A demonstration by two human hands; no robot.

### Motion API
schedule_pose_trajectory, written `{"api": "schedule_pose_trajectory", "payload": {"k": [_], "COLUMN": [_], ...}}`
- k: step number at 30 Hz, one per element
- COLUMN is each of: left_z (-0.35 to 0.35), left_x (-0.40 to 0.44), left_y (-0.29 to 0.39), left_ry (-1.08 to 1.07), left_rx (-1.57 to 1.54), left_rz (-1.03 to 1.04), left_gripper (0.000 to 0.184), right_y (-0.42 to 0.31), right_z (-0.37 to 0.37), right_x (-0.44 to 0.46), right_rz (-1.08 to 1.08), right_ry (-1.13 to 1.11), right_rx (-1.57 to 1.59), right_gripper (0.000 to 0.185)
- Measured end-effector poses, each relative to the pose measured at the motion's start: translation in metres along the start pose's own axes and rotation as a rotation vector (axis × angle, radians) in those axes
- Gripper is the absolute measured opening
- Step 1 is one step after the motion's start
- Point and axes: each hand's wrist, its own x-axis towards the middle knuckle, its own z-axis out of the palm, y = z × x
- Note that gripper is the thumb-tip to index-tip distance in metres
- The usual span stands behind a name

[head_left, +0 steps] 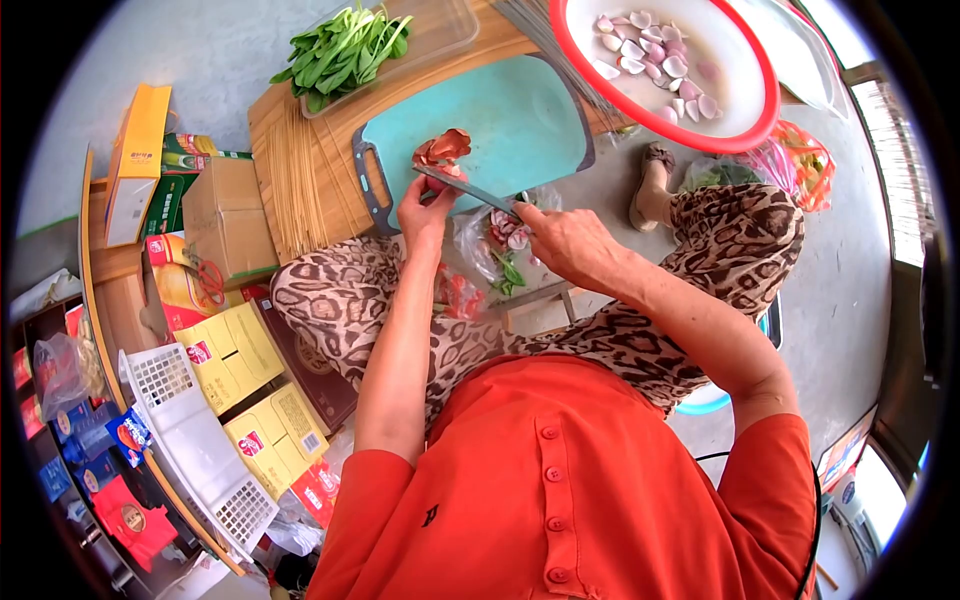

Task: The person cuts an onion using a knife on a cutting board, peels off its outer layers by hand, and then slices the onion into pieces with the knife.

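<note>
My left hand (426,208) is closed around an onion (440,172), held over the near left edge of a teal cutting board (500,120). A loose flap of reddish-brown onion skin (443,147) stands up from its far side. In my right hand (570,242) is a knife (482,194), its handle mostly hidden by the fingers. The blade points left and its tip end reaches the onion. Below the blade, a clear plastic bag (478,245) holds onion peelings and green scraps.
A red-rimmed white basin (757,128) with several onion pieces stands at the far right. Leafy greens (340,52) lie in a clear tray at the far left. Thin skewers (300,185) lie on the wooden board. Boxes (225,215) line the left side.
</note>
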Motion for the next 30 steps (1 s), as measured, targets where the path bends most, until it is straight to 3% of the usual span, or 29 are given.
{"api": "schedule_pose_trajectory", "payload": {"k": [9, 11, 12, 20, 30], "left_z": [0.001, 0.000, -0.001, 0.002, 0.001], "left_x": [-0.001, 0.000, 0.000, 0.000, 0.001], "left_y": [0.000, -0.002, -0.002, -0.002, 0.002], "left_ry": [0.019, 0.011, 0.003, 0.036, 0.017], "left_rx": [0.083, 0.084, 0.085, 0.141, 0.145], "left_rz": [0.034, 0.038, 0.042, 0.091, 0.055], "left_gripper": [0.024, 0.025, 0.027, 0.030, 0.027], "right_y": [-0.005, -0.001, 0.000, -0.001, -0.006], "right_z": [-0.005, 0.000, 0.001, 0.003, 0.001], "right_x": [0.005, 0.007, 0.007, 0.014, 0.017], "right_rz": [0.022, 0.010, 0.012, -0.008, -0.013], "right_ry": [-0.039, -0.046, -0.046, -0.018, -0.004], "right_rx": [0.019, 0.001, 0.002, -0.032, -0.026], "right_gripper": [0.019, 0.041, 0.041, 0.022, 0.017]}}
